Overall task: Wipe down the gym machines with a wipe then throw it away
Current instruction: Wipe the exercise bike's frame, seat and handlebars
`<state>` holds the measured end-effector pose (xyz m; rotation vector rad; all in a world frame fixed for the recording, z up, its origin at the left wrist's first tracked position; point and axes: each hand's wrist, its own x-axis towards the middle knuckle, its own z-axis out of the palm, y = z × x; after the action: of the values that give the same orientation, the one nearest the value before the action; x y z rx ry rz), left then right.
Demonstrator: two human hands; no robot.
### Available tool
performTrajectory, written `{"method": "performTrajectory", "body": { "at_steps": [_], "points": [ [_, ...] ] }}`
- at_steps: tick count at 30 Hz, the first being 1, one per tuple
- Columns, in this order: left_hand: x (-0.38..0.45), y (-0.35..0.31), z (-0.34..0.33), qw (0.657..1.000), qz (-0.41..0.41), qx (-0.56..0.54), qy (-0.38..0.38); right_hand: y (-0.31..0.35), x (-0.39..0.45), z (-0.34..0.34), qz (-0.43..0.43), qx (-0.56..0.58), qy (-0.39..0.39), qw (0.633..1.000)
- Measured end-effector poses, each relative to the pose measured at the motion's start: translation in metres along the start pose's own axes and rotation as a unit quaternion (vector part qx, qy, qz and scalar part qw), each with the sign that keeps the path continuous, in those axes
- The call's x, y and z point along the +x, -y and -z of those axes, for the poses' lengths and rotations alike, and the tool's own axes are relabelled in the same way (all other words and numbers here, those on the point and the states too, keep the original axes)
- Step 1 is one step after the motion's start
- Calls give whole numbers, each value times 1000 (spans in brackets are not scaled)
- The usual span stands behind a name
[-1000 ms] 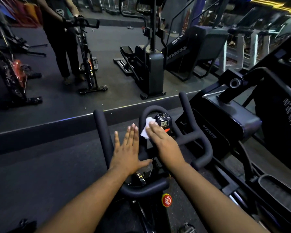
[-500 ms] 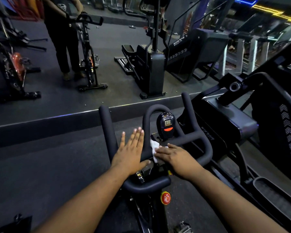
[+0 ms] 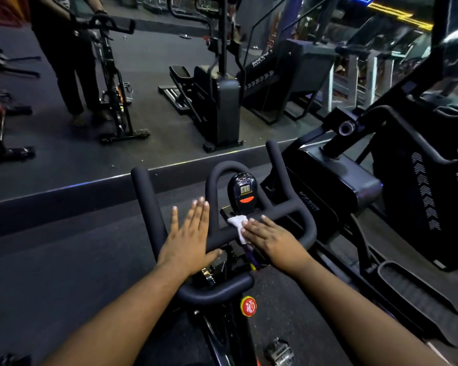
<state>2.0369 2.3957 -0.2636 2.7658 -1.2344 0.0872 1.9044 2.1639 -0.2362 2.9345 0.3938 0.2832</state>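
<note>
Wipe (image 3: 237, 225) down from console (image 3: 242, 191) to crossbar (image 3: 283, 215)

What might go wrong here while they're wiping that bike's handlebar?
The right hand presses the wipe with flat fingers only, so it may slip off the round handlebar and drop. It works just below the small display, which could get bumped or dampened.

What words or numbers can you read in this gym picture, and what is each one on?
Bike console: small display shows digits, too blurred to read surely.
Red round sticker below the handlebar: print too small to read.
Neighbouring machine's dark housing: a logo, unreadable.
Stair machine in the mirror: white lettering, blurred.
</note>
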Motion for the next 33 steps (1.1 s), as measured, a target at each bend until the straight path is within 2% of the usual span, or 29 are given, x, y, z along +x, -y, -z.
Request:
{"method": "performTrajectory", "body": {
  "at_steps": [3,6,7,10,11,13,17,18,22,24,29,31,33],
  "points": [
    [0,0,3,1000,-1,-2,4,-30,-9,-1,-82,-13,41,996],
    [0,0,4,1000,1,1,16,-53,-12,3,-190,55,84,977],
    [0,0,3,1000,2,3,18,-56,-7,8,-226,103,55,967],
    [1,1,1,1000,-1,6,10,-63,24,29,-303,184,-136,925],
    [2,2,0,1000,-4,3,2,-65,40,37,-311,200,-179,911],
    [1,3,-2,999,-18,7,-29,-68,70,51,-297,233,-198,905],
    [0,5,-6,999,-23,5,-33,-76,98,47,-211,255,-41,943],
    [1,5,-6,999,-22,6,-31,-78,98,39,-207,276,-8,939],
    [0,5,-10,999,-17,8,-40,-75,65,18,-209,233,-21,950],
    [0,4,-11,999,-22,12,-44,-74,43,11,-216,215,-1,952],
    [2,4,-12,999,-21,25,-34,-82,9,10,-202,101,123,966],
    [2,3,-9,999,-19,27,-26,-82,16,31,-252,146,79,953],
    [2,4,-7,999,-24,25,-34,-77,35,56,-304,173,-61,935]
  ]
}}
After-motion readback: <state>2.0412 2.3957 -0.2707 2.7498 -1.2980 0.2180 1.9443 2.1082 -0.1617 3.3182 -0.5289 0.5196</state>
